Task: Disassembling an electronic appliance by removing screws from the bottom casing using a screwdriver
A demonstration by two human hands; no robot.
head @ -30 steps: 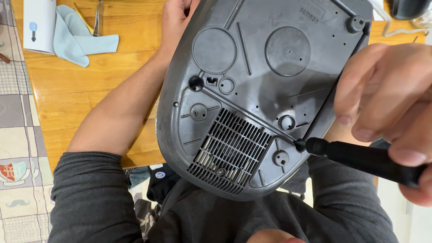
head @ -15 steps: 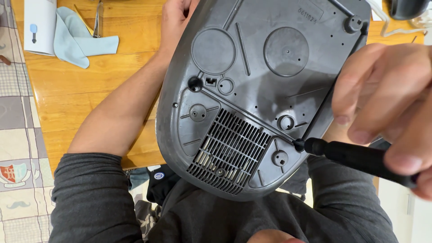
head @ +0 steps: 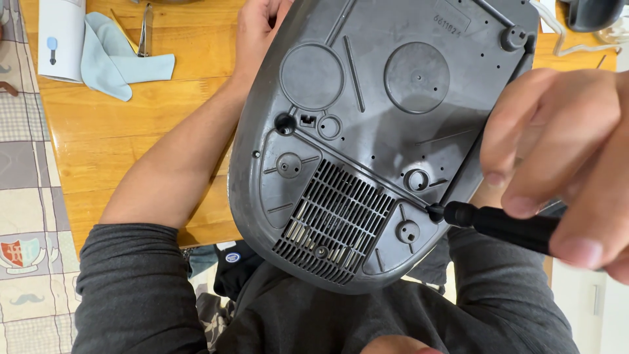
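Observation:
A grey plastic appliance base (head: 367,118) is tilted up toward me, underside showing, with round mouldings and a slotted vent grille (head: 334,219). My left hand (head: 259,29) grips its far upper edge, forearm lying over the wooden table. My right hand (head: 563,157) is closed around a black screwdriver (head: 504,226). The driver's tip sits in a screw recess at the base's lower right rim (head: 434,211).
On the wooden table (head: 118,131) lie a light blue cloth (head: 114,65), a white sheet (head: 59,36) and metal pliers (head: 145,29) at the upper left. A patchwork floor mat (head: 26,216) lies at the left. A dark object (head: 593,13) sits at the top right.
The screwdriver and my right hand have shifted very slightly; the tip stays in the same recess. The base and left hand have held still.

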